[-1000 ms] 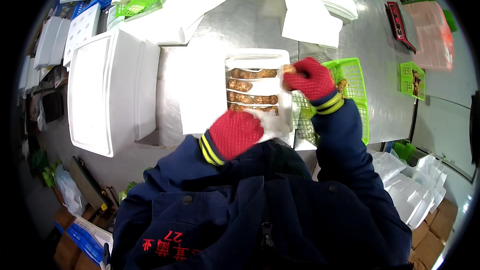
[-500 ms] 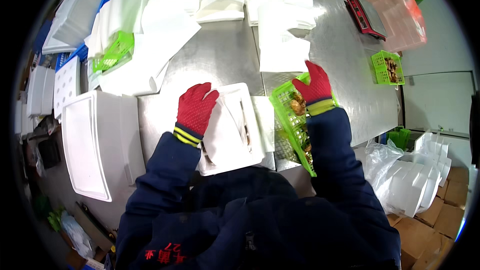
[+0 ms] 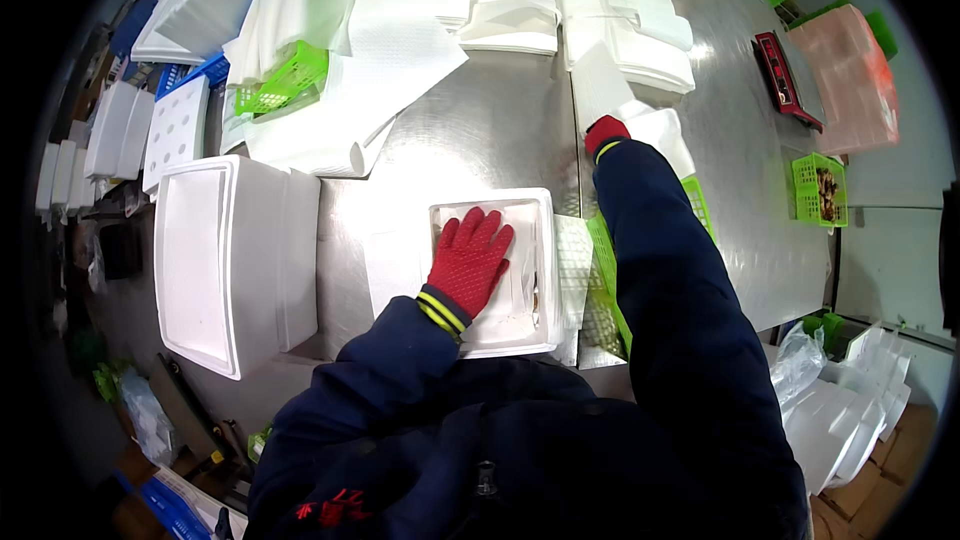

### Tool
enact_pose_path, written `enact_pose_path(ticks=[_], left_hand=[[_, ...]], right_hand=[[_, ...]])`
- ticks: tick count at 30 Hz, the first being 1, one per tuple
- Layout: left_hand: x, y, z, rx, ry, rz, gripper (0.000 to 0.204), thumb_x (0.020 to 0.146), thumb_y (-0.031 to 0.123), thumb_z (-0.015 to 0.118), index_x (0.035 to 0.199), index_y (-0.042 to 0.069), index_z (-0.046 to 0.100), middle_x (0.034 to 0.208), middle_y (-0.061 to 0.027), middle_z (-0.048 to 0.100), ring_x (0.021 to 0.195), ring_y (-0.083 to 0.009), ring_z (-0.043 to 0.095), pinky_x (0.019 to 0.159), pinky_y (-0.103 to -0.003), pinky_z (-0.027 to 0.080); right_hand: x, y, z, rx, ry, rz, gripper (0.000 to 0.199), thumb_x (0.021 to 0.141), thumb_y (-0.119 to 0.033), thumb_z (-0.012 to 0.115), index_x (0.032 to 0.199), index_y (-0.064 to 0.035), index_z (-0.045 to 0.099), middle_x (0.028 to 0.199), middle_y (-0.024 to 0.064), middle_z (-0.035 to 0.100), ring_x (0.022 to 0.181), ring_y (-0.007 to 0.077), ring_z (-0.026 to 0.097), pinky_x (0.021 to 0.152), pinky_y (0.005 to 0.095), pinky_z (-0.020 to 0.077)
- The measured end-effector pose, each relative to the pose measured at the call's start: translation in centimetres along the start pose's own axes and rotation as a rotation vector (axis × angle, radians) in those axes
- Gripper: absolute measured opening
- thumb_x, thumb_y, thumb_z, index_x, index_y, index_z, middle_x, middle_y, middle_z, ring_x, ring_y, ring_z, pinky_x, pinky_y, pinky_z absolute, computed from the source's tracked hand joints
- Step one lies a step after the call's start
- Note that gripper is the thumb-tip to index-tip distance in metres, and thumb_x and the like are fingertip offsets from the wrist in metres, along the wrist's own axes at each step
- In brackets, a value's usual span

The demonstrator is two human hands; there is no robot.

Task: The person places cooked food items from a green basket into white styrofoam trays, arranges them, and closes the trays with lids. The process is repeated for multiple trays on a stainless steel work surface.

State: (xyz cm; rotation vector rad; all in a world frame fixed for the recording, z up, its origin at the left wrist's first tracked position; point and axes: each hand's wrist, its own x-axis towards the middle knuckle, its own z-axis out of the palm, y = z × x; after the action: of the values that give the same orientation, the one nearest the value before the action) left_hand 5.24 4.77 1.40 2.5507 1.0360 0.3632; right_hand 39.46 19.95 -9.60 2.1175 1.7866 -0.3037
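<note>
left hand [image 3: 470, 262]: red glove flat, fingers spread, pressing white sheet in foam tray [image 3: 545, 270] | right hand [image 3: 605, 132]: on foam piece [image 3: 655, 130], grip can't tell | keep left palm flat, lift one piece only

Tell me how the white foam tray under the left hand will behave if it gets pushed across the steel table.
The foam tray looks thin-walled and light, so it would probably slide easily on the smooth steel table. The left hand lies flat on the white sheet inside it, which likely pins it. Its thin rim seems apt to crack under a hard squeeze.
</note>
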Motion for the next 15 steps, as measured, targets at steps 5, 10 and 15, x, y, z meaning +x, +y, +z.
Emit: enact_pose_path(ticks=[5, 10, 15], left_hand=[[0.1, -0.8, 0.5, 0.055, -0.034, 0.035, 0.053, 0.077, 0.024, 0.067, 0.125, 0.007, 0.050, 0.135, -0.0166, 0.045, 0.126, -0.0366, 0.040, 0.099, -0.054, 0.033], [-0.9, -2.0, -4.1, -1.048, 0.247, -0.439, 0.075, 0.078, 0.010, 0.075, 0.141, 0.010, 0.035, 0.138, -0.0117, 0.043, 0.119, -0.0265, 0.050, 0.098, -0.040, 0.043], [-0.5, -8.1, -6.3, -1.297, 0.619, -0.493, 0.060, 0.082, 0.005, 0.067, 0.135, 0.002, 0.039, 0.123, -0.0132, 0.055, 0.114, -0.0238, 0.054, 0.092, -0.035, 0.047]], right_hand=[[-5.3, -4.2, -7.9, 0.879, 0.291, -0.113, 0.039, 0.073, -0.030, 0.066, 0.098, 0.0005, 0.066, 0.088, 0.0201, 0.068, 0.085, 0.0354, 0.064, 0.075, 0.0384, 0.0495], [-13.5, -12.3, -11.8, 1.395, 0.351, -0.429, 0.027, 0.081, -0.015, 0.062, 0.103, 0.0014, 0.064, 0.093, 0.0185, 0.066, 0.088, 0.0286, 0.063, 0.078, 0.0370, 0.0487], [-18.1, -21.4, -9.8, 1.044, 0.328, -0.943, 0.016, 0.076, -0.006, 0.063, 0.091, -0.0022, 0.068, 0.099, 0.0200, 0.064, 0.091, 0.0322, 0.064, 0.078, 0.0361, 0.0515]])
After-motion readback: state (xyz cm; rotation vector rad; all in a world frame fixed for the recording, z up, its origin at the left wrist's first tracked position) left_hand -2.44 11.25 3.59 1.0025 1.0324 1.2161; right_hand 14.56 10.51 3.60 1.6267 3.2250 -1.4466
